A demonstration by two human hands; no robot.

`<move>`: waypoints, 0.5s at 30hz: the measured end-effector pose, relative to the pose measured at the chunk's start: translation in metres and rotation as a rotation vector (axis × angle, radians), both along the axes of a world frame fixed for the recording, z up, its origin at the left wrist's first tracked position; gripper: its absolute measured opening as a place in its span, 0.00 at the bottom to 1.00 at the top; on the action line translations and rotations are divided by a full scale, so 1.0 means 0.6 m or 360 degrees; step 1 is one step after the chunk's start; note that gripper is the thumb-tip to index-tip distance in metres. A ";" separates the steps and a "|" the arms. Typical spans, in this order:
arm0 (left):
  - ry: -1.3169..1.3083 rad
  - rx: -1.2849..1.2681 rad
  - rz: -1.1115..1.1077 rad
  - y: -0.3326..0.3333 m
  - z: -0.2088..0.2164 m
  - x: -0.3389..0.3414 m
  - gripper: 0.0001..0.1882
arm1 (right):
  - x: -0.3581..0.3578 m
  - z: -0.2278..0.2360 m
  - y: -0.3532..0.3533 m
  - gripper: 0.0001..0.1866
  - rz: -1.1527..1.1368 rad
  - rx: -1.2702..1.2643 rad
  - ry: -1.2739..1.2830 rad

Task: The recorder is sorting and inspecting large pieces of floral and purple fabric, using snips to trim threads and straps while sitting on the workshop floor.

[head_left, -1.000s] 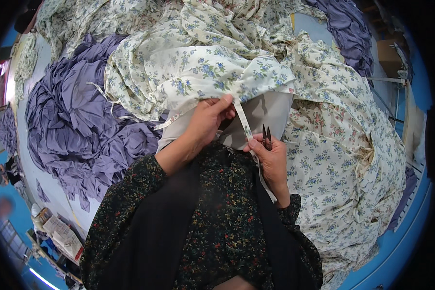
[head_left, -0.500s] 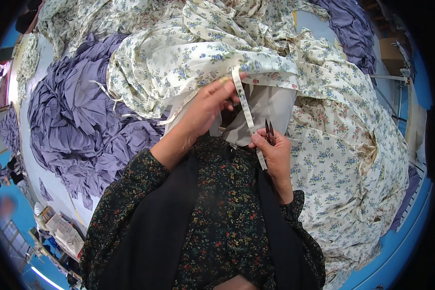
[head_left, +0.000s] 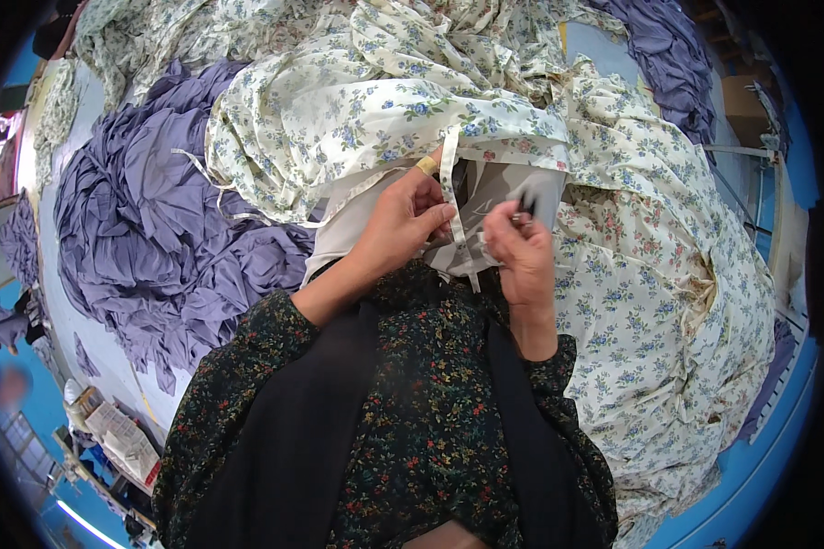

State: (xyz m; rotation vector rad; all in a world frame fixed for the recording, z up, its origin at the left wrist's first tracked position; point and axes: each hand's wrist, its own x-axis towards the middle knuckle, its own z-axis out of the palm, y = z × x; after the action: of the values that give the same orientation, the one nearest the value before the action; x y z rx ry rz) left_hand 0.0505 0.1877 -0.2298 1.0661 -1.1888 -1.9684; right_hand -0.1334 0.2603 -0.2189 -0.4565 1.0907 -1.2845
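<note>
Right of strap (head_left: 448,176), our right hand (head_left: 524,254) clamps snips (head_left: 527,207) — a slip might nick it; left hand (head_left: 399,220): grip unclear.

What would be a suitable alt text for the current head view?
A person's left hand is at a narrow strip hanging from pale floral cloth, while the blurred right hand holds a small dark tool. Heaped purple cloth lies to the left.

Strap (head_left: 447,179) left of right hand (head_left: 525,256) (fabric (head_left: 375,119) beyond)
</note>
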 end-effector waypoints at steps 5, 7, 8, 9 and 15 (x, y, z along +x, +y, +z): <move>0.0129 0.0193 0.0065 -0.009 -0.010 0.019 0.29 | -0.046 0.014 -0.010 0.07 -0.0150 -0.0248 -0.0427; 0.0174 0.0300 0.0158 -0.013 -0.004 0.020 0.28 | -0.017 0.016 -0.019 0.11 0.0025 0.0104 0.1147; 0.0178 0.0303 0.0158 -0.014 -0.002 0.020 0.28 | -0.005 0.034 -0.023 0.15 0.0091 0.0049 0.1191; 0.0162 0.0288 0.0126 -0.016 0.000 0.019 0.27 | 0.004 0.034 -0.023 0.15 0.0093 0.0051 0.1195; 0.0160 0.0307 0.0125 -0.013 0.006 0.015 0.27 | 0.023 0.001 -0.022 0.07 0.0291 -0.0009 0.0642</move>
State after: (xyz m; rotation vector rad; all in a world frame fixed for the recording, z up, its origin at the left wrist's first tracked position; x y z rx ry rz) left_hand 0.0598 0.1797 -0.2264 1.0773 -0.9050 -2.0809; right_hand -0.1195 0.2473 -0.2183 -0.8254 1.3452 -1.0579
